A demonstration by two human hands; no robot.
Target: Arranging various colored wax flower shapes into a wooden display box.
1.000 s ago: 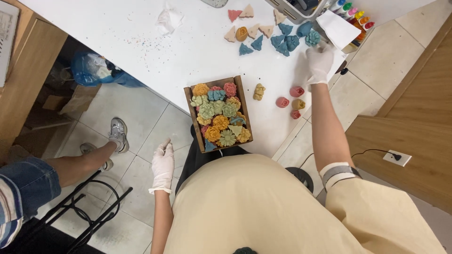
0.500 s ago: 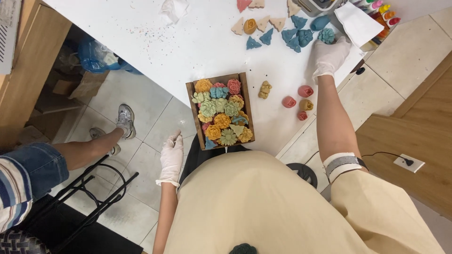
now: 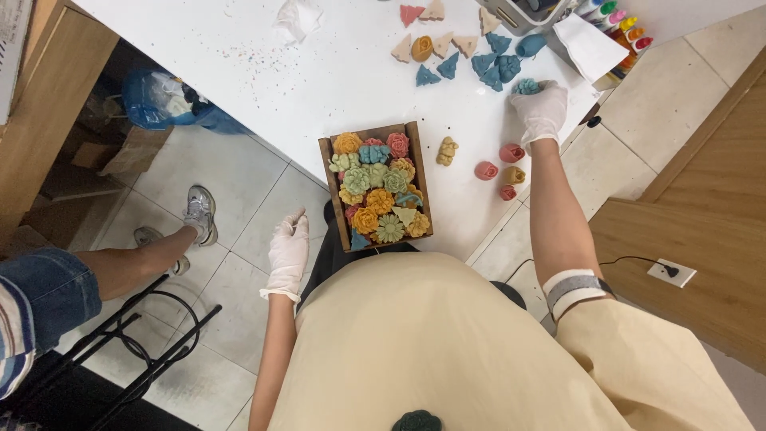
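Now my right hand point(image 3: 541, 108) closes on a teal flower piece point(image 3: 526, 86) beyond the wooden box point(image 3: 325, 168) on the white surface point(image 3: 263, 88). I should lift it gently, unsquashed. My left hand point(image 3: 289, 251) hangs open, empty, beside the box.

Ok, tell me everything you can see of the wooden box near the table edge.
The wooden box is a shallow, dark brown rectangular tray with thin walls, lying flat on the white table, its near end slightly past the table edge. It is packed full with moulded flower-shaped pieces in orange, green, teal, pink and yellow, with a few small triangles among them. No hand touches it: the gloved left hand hangs beside it, off the table.
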